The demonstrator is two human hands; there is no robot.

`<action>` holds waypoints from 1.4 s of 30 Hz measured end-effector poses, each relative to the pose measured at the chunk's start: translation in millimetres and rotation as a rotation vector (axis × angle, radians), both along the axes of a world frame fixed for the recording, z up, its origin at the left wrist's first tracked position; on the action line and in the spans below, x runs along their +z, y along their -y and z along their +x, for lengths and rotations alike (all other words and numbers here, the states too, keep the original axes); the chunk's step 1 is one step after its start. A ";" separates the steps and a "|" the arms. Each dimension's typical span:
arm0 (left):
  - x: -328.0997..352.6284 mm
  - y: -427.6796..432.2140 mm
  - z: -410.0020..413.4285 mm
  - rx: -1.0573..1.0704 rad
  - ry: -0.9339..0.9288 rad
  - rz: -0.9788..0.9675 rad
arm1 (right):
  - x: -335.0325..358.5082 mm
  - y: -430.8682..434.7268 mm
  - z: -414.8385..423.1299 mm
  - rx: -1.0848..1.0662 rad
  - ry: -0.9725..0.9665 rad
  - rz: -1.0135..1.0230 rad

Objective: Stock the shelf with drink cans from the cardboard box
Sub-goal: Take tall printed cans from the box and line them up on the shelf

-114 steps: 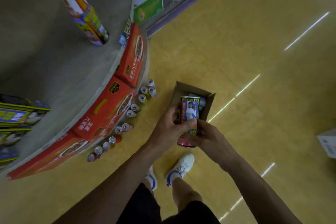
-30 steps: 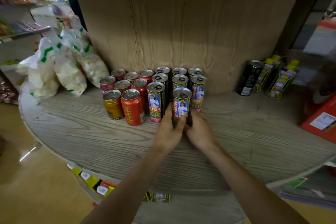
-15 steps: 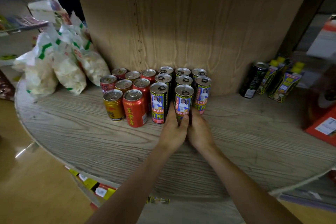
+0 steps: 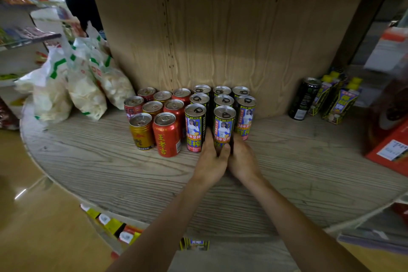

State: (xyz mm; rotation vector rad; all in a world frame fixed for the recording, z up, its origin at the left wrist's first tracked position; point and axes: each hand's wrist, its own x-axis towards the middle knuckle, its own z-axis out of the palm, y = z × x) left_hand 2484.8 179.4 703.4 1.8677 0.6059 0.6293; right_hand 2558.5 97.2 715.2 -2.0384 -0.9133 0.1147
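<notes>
The can (image 4: 224, 126) is now seen upright on the shelf (image 4: 110, 172), at the front of the middle column of matching tall cans (image 4: 195, 127), close beside its neighbours on both sides. A few seconds earlier it was held over the box on the floor. A second ago it had already been brought to the shelf, and since then it appears only to have been eased back slightly into line with the front row. The box is not in view now.

The can is still gripped low down by both hands. The left hand (image 4: 210, 161) is curled round its lower left side, with the thumb laid across the front. The fingers (image 4: 237, 139) of the right hand (image 4: 242, 158) are wrapped round its lower right side. Its base is hidden by the hands, so it cannot be told for certain that its weight is fully on the boards.

The placing step is judged to be all but finished, with only the release left. Care would be called for as the fingers are drawn out from between the packed cans, since a neighbour could be nudged or tipped. Room is left on the shelf for further cans.
</notes>
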 end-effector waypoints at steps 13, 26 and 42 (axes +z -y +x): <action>13.4 16.3 -43.4 -0.123 -0.060 0.043 | 20.0 29.1 -36.2 -0.044 0.022 -0.092; 18.4 69.9 -122.4 -0.252 -0.093 0.092 | 11.8 98.4 -126.7 -0.185 0.056 -0.167; -37.3 234.6 -150.3 -0.771 -0.171 0.321 | -64.9 303.6 -207.9 -0.460 0.050 -0.483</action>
